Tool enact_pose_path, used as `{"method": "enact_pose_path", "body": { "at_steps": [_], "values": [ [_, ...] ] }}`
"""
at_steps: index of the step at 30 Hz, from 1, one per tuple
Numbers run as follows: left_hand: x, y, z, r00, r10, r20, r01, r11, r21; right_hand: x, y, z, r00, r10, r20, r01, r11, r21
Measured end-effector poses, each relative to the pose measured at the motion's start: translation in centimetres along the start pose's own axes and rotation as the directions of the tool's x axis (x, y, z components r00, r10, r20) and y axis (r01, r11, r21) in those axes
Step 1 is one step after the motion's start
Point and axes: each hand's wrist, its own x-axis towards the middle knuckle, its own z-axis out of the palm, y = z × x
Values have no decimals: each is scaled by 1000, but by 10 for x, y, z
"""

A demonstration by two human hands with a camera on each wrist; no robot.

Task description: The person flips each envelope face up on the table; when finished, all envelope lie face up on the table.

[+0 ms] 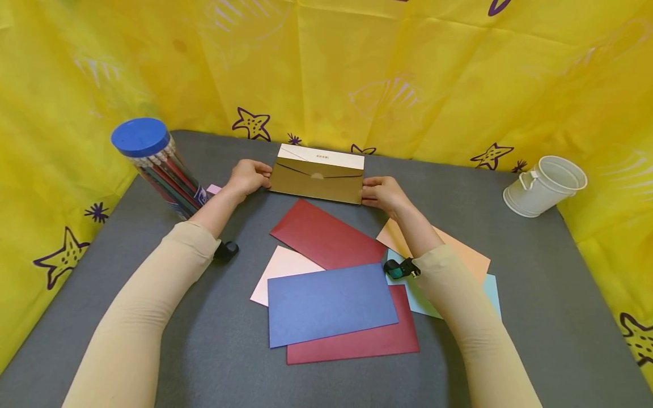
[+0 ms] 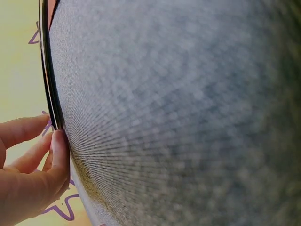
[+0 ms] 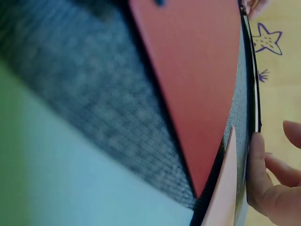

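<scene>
A gold envelope [image 1: 315,184] with a pointed flap and round seal lies near the back of the table, over a white envelope [image 1: 347,160] whose printed strip shows behind it. My left hand [image 1: 250,177] pinches the left end; in the left wrist view its fingers [image 2: 59,150] meet the thin edge. With its fingertips at the right end, my right hand [image 1: 386,195] holds the gold envelope from the other side. In the right wrist view one finger [image 3: 256,155] is right at the edge and another is raised above it.
Nearer me lie a blue envelope [image 1: 331,306], two red envelopes [image 1: 326,235], and pink [image 1: 291,266], orange [image 1: 466,249] and light blue [image 1: 493,292] ones. A blue-lidded tub of pencils [image 1: 160,164] stands left, a white pot [image 1: 541,190] right. Yellow cloth [image 1: 326,73] hangs behind.
</scene>
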Motion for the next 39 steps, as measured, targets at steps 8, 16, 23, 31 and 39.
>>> {"method": "enact_pose_path", "body": {
  "at_steps": [8, 16, 23, 31, 39],
  "values": [
    [-1, 3, -1, 1000, 18, 22, -19, 997, 69, -4, -2, 1, 1000, 15, 1, -15, 1000, -2],
    [-2, 5, -1, 999, 38, 38, -42, 994, 96, -5, -3, 1, 1000, 16, 3, -16, 1000, -6],
    [-2, 4, -1, 999, 43, 24, -45, 992, 121, -3, -3, 0, 1000, 20, -7, -20, 999, -49],
    [-4, 5, -3, 999, 39, 28, -42, 989, 144, -5, -1, -1, 1000, -4, 4, 4, 999, -49],
    [-6, 6, -3, 995, 92, 33, -96, 977, 189, -8, 4, -10, 998, -18, 57, 22, 997, -78]
  ]
}}
